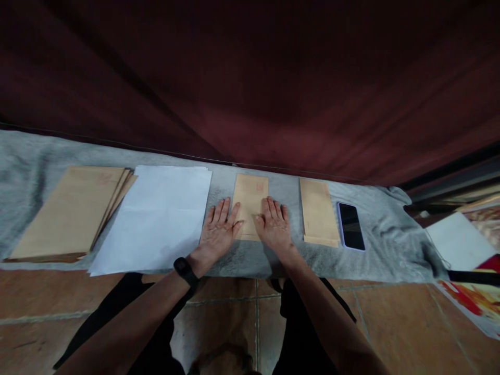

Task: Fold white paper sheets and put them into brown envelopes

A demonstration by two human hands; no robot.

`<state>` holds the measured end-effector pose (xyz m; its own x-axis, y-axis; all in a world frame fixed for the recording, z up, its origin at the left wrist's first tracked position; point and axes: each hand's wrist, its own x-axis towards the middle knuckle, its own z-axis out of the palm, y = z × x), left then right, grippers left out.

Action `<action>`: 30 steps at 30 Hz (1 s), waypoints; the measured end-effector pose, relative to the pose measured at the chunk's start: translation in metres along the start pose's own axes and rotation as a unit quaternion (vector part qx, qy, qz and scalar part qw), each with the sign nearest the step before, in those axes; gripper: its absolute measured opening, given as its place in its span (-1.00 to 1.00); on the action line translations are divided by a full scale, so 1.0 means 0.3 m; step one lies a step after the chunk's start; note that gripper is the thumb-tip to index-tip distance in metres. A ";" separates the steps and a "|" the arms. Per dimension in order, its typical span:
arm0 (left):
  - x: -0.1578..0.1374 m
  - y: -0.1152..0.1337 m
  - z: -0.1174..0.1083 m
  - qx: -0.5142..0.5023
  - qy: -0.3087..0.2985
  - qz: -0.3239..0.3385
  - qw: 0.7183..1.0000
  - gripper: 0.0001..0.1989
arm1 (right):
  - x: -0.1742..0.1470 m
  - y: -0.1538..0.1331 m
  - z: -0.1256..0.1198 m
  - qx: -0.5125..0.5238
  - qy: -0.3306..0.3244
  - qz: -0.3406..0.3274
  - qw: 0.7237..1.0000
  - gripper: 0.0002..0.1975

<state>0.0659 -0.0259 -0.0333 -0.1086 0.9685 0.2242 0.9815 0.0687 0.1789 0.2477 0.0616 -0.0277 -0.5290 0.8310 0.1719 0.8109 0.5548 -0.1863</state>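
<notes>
Tan paper, small oblong envelope (249, 205) w/ a red printed mark by its far R corner: it lies flat approx. mid-length on the grey plush cloth (385, 237), a bit closer to the cloth's far edge than to the near one. Can't tell if it's one layer or several.

L hand (220, 230) is palm down, fingers fairly spread, index & thumb at the envelope's L side, other fingers on cloth. R hand (274, 224) is palm down too, thumb over the envelope, fingers along its R side. No pinch in either; both flat & spread, gripping nothing.

Step in hand, my guess: smoothing/squaring the envelope b/w both hands. Next move prob. calls for even, light pressure both sides, then a clean lift so the paper doesn't drag or skew.

Toward the cloth's L end: stack of large brown paper envelopes (70, 213), then a pile of big white paper sheets (156, 219), its near L corner right at the cloth's near edge. R of the hands, well apart from the envelope: second small tan envelope pile (318, 211), slightly fanned at its near edge, & just beside it a dark-screened phone in a lilac case (352, 227). Maroon fabric drape (250, 120) runs along the cloth's far edge.
</notes>
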 end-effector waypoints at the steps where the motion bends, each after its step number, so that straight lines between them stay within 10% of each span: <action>1: 0.002 -0.001 -0.002 -0.002 -0.002 -0.004 1.000 -0.37 | 0.000 0.000 -0.002 -0.002 0.002 0.002 1.000 -0.40; 13: 0.046 -0.007 -0.055 -0.208 -0.042 -0.071 0.975 -0.40 | 0.024 -0.024 -0.088 0.066 -0.004 0.110 0.992 -0.68; 25: 0.092 -0.055 -0.024 -0.480 -0.050 -0.251 0.839 -0.07 | 0.058 0.018 -0.054 0.232 -0.028 0.211 0.949 -0.84; 30: 0.114 -0.056 -0.035 -0.528 -0.039 -0.273 0.803 -0.30 | 0.073 0.034 -0.025 0.347 -0.005 0.219 0.912 -0.75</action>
<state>0.0440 0.0035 -0.0187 -0.4261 0.8781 -0.2176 0.1046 0.2867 0.9523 0.2464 0.0852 -0.0185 -0.1984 0.9773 -0.0740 0.5931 0.0596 -0.8029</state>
